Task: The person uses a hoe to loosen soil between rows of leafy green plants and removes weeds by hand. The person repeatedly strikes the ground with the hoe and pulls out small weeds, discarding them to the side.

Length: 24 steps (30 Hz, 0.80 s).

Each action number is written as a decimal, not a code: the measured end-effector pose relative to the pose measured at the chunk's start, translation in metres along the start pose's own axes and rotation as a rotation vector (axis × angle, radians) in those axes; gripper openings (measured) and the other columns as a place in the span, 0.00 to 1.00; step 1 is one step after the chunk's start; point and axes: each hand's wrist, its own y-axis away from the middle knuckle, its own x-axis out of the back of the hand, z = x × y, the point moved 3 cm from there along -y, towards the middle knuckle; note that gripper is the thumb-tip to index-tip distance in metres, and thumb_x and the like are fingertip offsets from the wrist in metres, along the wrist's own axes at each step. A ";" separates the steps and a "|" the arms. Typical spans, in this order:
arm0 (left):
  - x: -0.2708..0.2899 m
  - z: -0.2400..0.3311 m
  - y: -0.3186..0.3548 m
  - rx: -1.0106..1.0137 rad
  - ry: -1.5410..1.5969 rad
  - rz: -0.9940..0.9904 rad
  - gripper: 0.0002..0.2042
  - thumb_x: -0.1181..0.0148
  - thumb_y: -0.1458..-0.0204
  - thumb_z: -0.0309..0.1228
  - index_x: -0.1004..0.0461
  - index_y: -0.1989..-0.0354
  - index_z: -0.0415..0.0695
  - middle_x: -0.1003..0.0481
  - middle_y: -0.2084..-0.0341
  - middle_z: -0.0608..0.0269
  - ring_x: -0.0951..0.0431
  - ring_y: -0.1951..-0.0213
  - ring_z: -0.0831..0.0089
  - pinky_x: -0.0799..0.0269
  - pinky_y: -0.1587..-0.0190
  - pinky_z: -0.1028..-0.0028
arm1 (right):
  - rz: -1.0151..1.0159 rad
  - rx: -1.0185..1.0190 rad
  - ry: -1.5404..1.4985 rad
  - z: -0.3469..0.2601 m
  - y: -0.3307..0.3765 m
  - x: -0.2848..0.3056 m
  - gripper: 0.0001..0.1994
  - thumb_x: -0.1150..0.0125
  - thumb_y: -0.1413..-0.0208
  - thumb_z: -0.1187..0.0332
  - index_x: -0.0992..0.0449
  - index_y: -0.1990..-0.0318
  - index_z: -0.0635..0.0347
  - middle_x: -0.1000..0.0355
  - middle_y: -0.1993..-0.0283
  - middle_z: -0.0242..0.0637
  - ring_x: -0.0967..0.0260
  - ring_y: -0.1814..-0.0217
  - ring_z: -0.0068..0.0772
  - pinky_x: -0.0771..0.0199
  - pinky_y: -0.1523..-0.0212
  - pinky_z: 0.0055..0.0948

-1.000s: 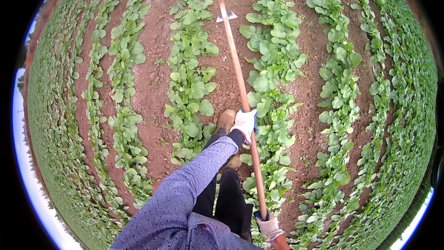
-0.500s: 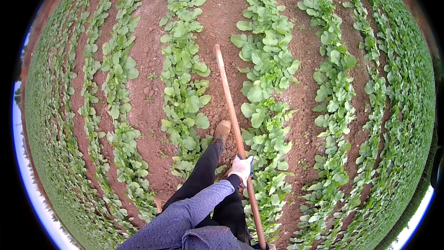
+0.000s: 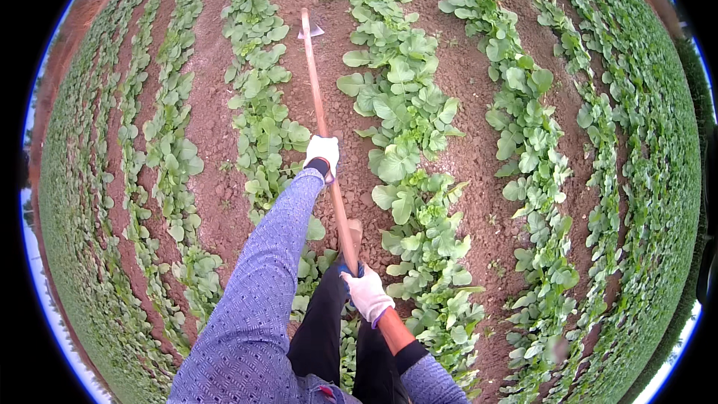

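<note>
A long wooden-handled hoe reaches out ahead along the bare soil between two crop rows. Its grey metal blade is at the far end, down at the soil. My left hand, in a white glove, is closed round the middle of the handle. Nearer to me, my right hand, in a white glove with blue on the palm side, grips the handle's lower part. The hoe's near end is hidden by that hand.
Leafy green rows run along the left of the hoe, and another row lies close on its right. More rows spread to both sides with brown soil between them. My shoe stands in the furrow beside the handle.
The hoe has swung forward and left, bringing its blade into view. My left hand has slid or reached farther out, and my right hand has come up into view on the handle.
</note>
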 end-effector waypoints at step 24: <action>-0.109 -0.255 0.540 0.282 0.251 -0.731 0.17 0.52 0.38 0.38 0.27 0.49 0.41 0.28 0.75 0.63 0.26 0.75 0.68 0.26 0.74 0.64 | 0.169 -0.440 0.215 0.237 0.519 0.174 0.19 0.36 0.49 0.64 0.27 0.51 0.62 0.25 0.64 0.49 0.27 0.66 0.47 0.28 0.65 0.43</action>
